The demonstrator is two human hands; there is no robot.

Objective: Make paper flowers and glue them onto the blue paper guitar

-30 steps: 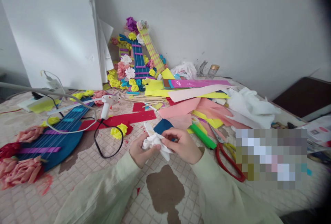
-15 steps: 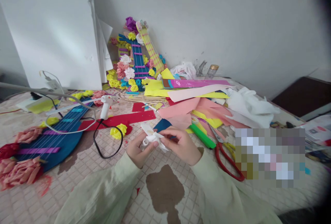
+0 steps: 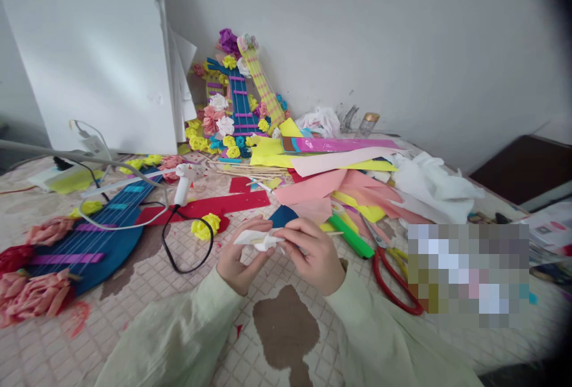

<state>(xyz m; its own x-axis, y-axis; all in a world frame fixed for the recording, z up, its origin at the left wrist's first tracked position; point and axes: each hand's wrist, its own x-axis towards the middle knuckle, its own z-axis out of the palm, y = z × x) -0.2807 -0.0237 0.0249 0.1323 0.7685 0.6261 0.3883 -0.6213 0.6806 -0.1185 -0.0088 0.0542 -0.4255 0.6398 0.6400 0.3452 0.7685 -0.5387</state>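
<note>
Between my two hands is a white paper flower, gathered and crumpled, with a flat white flap sticking out to the left. My left hand pinches it from the left, thumb in front. My right hand grips its right end between thumb and fingers. Part of the flower is hidden behind my fingers. Just behind my hands lies a dark blue piece. To the right of my right hand are a green roll and red-handled scissors.
At left lies a blue paper guitar with paper roses. A white glue gun stands near it, its black cord looped on the table. Coloured paper sheets and wooden sticks lie behind. More decorated guitars lean on the wall.
The white flower has turned in my hands, so its flap now points left and lies flatter. The curled roll at its lower left no longer shows. My right fingers have shifted their grip.
</note>
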